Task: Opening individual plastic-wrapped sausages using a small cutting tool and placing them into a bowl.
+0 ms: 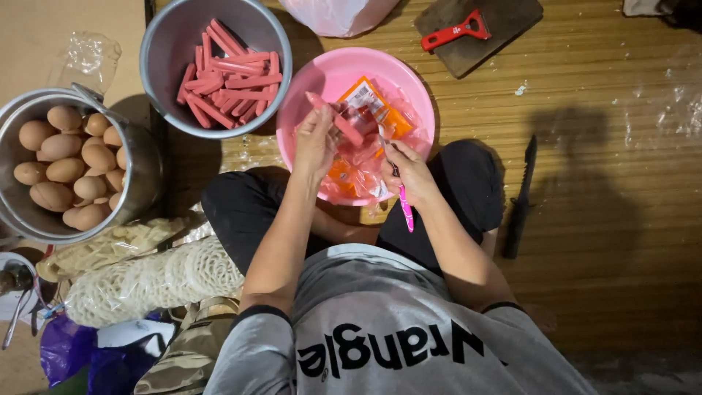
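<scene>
My left hand (pixel 314 139) holds a pink sausage (pixel 338 123) over the pink plastic bowl (pixel 409 95), which is full of torn plastic and orange wrappers (pixel 362 157). My right hand (pixel 412 172) grips a small knife with a pink handle (pixel 405 207), its blade pointing up toward the sausage. A metal bowl (pixel 164 66) to the upper left holds several unwrapped pink sausages (pixel 227 73). My crossed legs in dark trousers lie under both hands.
A metal pot (pixel 139 183) of brown eggs (pixel 66 157) stands at the left. Dried noodle blocks (pixel 146 278) lie below it. A black knife (pixel 521 201) lies on the wooden floor at the right. A wooden board with a red peeler (pixel 457 31) sits at the top.
</scene>
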